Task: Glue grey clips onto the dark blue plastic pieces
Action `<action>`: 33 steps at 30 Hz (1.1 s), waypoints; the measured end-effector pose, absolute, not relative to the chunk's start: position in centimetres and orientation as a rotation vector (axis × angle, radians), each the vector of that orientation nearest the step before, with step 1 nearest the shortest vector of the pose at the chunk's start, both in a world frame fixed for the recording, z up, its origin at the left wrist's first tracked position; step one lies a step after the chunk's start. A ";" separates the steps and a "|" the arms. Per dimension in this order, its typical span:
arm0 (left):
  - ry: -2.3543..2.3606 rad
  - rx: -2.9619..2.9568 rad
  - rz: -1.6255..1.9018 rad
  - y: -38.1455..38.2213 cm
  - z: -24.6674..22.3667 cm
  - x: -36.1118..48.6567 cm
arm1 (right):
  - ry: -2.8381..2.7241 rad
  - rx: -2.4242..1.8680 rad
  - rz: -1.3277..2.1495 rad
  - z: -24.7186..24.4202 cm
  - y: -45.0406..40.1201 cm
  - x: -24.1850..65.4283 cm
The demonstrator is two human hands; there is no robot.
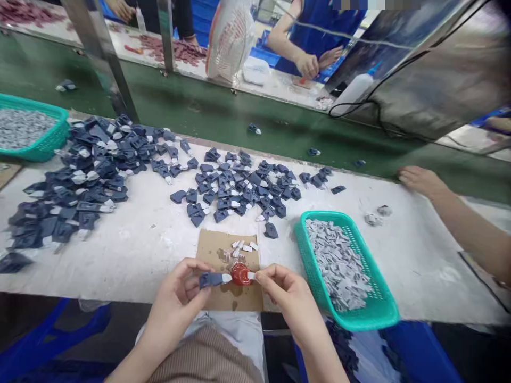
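Note:
My left hand (183, 295) pinches a dark blue-grey part (211, 280) whose white tip points right. Between the fingers of my right hand (281, 284) is a small white piece (251, 275). Both pieces are held at the sides of a small red dish (241, 273), over a stained cardboard sheet (207, 246). Several loose white pieces (239, 247) lie on the cardboard behind the dish. Whether either held piece touches the dish's contents, I cannot tell.
Behind lie a pile of dark parts (247, 183) and a larger one (96, 159) at left. A green basket (383, 314) of grey-white pieces stands right, another basket (59, 133) far left. A person's arm (451, 207) reaches in at right. A green belt (199, 109) runs behind.

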State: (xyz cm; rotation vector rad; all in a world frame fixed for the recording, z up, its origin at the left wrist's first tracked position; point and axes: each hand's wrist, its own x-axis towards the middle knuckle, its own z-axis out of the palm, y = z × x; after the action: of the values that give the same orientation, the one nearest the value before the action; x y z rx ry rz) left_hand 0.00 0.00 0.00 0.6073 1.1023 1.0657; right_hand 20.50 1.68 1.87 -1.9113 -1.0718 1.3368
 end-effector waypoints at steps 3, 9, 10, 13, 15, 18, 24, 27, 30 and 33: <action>1.106 0.616 1.017 0.2 -0.2 0.0 | -1.065 -1.901 1.341 1.9 1.5 20.3; 1.103 0.498 1.026 0.5 0.0 0.2 | -1.073 -1.916 1.337 2.0 1.5 20.3; 1.116 0.488 1.037 0.5 0.0 0.2 | -1.076 -1.918 1.340 2.0 1.5 20.3; 1.109 0.508 1.061 0.5 -0.2 0.3 | -1.072 -1.914 1.330 2.1 1.4 20.4; 1.065 0.546 1.081 0.5 -0.5 0.3 | -1.072 -1.912 1.334 2.0 1.4 20.4; 1.027 0.525 1.074 0.6 -0.8 0.3 | -1.080 -1.895 1.354 1.8 1.4 20.5; 0.964 0.200 0.907 1.4 -0.2 -0.1 | -1.090 -1.796 1.326 1.6 0.9 20.8; 0.930 0.139 0.907 1.8 0.2 -0.3 | -1.192 -1.647 1.264 2.4 0.6 20.7; 0.904 0.132 0.869 2.0 0.5 -0.2 | -1.410 -1.471 1.184 4.0 0.6 20.3; 0.874 0.152 0.839 1.9 0.8 0.1 | -1.642 -1.338 1.142 5.8 1.0 19.5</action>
State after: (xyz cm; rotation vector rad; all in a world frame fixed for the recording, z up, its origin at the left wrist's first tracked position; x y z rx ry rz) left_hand 0.13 1.94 0.77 0.1521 0.8743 0.8391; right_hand 19.46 1.03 5.76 -1.3380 -1.6420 1.1420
